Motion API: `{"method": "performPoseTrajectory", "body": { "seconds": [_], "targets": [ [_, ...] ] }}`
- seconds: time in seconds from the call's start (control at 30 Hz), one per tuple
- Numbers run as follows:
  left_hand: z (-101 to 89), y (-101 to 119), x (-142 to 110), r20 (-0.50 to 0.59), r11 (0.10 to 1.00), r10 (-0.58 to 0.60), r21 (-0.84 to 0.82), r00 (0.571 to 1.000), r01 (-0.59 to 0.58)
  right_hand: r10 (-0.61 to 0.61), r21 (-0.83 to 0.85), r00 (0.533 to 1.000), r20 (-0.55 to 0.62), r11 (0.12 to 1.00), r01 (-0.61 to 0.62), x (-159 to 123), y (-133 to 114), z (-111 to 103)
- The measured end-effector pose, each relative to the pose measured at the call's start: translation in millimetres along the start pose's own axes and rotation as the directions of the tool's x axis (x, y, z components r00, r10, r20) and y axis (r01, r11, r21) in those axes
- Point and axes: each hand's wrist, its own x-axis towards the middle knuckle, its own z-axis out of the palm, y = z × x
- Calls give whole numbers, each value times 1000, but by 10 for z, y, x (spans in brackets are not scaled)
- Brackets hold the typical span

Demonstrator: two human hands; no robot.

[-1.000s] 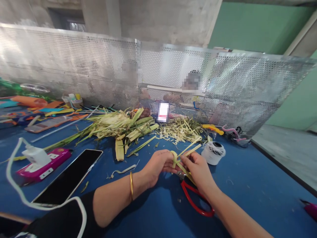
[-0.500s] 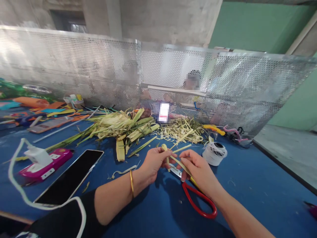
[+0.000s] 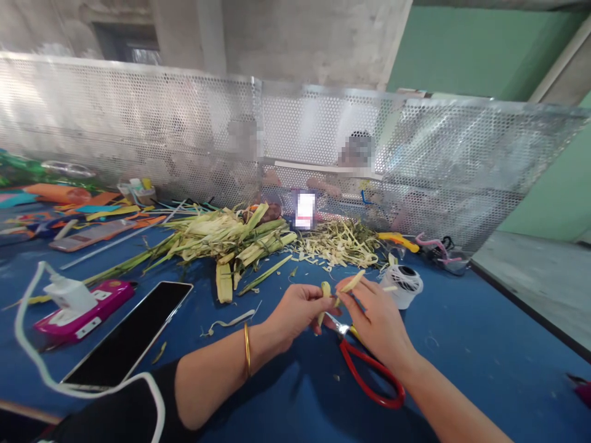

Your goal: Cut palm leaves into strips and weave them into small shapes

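My left hand (image 3: pixel 302 311), with a gold bangle on its wrist, pinches a pale green plant strip (image 3: pixel 325 289) that is folded at the top. Close against it, my right hand (image 3: pixel 376 317) has its fingers closed on another part of pale strip (image 3: pixel 353 281), which sticks out over the knuckles. Whether both pieces are one strip is hidden by the fingers. Below the hands lie scissors (image 3: pixel 373 376) with a red handle and a yellow one, their blades partly covered. To the right of my right hand stands a spool of white thread (image 3: pixel 401 286).
A heap of plant stalks and leaves (image 3: pixel 221 234) and a pile of trimmings (image 3: pixel 344 241) lie behind the hands. At left are a phone (image 3: pixel 132 332), a magenta power strip (image 3: pixel 87 314) and a white cable (image 3: pixel 28 332). A perforated metal screen (image 3: pixel 184 135) stands behind.
Both hands have shifted slightly right. The strip at my right hand, earlier running down under the palm, now lies over its fingers and points up and right.
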Motion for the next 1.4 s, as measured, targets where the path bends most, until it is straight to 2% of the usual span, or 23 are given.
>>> {"method": "performPoseTrajectory", "body": {
  "seconds": [0.2,0.33,0.43,0.5,0.57,0.63,0.7,0.77,0.83,0.9,1.03,1.13,1.2,1.27,1.33,1.4],
  "targets": [
    [31,-53,19,57,999,4,50,998,-7,174,-60,979,104,984,-168,-16,54,17],
    [67,-104,19,-46,996,16,85,999,-13,332,-30,927,173,943,-332,-40,53,88],
    [74,-118,23,-101,999,11,33,995,-7,363,39,912,191,926,-377,-32,57,105],
    [57,-109,36,-127,1000,-3,-31,992,-1,323,88,937,130,938,-336,-12,69,63],
    [24,-89,52,-159,993,-26,-119,987,7,219,69,975,-19,974,-218,13,78,-21],
    [-11,-64,64,-186,974,-61,-227,981,18,58,-61,981,-183,996,-70,32,80,-117],
    [-37,-39,65,-196,946,-97,-322,976,30,-116,-238,960,-254,970,54,37,73,-189],
    [-47,-16,57,-204,924,-131,-379,970,46,-235,-380,947,-220,915,139,33,66,-211],
    [-46,0,45,-211,913,-154,-404,965,58,-278,-464,950,-140,866,185,28,63,-186],
    [-40,7,36,-211,904,-175,-421,962,73,-267,-509,960,-85,840,189,28,64,-137],
    [-30,0,27,-180,896,-198,-432,963,104,-250,-554,966,-58,814,178,37,59,-67],
    [-27,-16,28,-162,905,-192,-410,968,111,-281,-583,960,1,780,229,30,39,-50],
    [-24,-29,34,-197,921,-173,-379,965,88,-276,-563,961,34,789,246,5,6,-25],
    [-21,-45,43,-244,942,-127,-334,961,40,-214,-466,976,39,860,207,-38,-51,25],
    [-17,-61,55,-264,957,-78,-290,961,-2,-72,-275,995,65,957,87,-89,-123,90],
    [-16,-73,67,-252,960,-63,-280,966,-10,110,-47,981,160,994,-104,-126,-182,153]
  ]
}}
